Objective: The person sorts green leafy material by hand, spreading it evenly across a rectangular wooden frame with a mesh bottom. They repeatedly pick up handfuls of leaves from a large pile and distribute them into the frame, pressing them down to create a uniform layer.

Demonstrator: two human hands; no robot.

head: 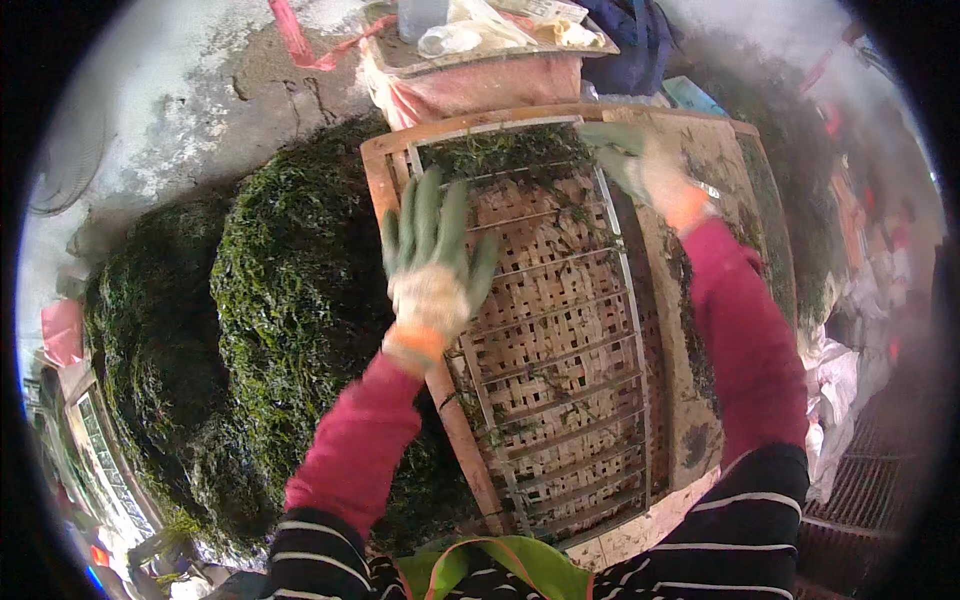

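My left hand [435, 251], in a green-coated work glove with an orange cuff, is spread with fingers apart over the left side of a metal slatted frame [634, 300]. The frame lies on a woven lattice tray [555, 300] with a wooden rim. Dark green seaweed [510, 150] fills the far end section of the frame; only loose strands lie on the rest. My right hand [637, 165], gloved the same way and blurred, is at the frame's far right corner with nothing visible in it. Whether either palm touches anything is unclear.
A large heap of wet seaweed [300, 300] stands left of the tray. Beyond the far edge is a pink container [487, 86] with plastic bags on top, beside a dark blue bag [630, 45]. A muddy board [694, 435] lies right of the tray. White sacks [832, 382] are farther right.
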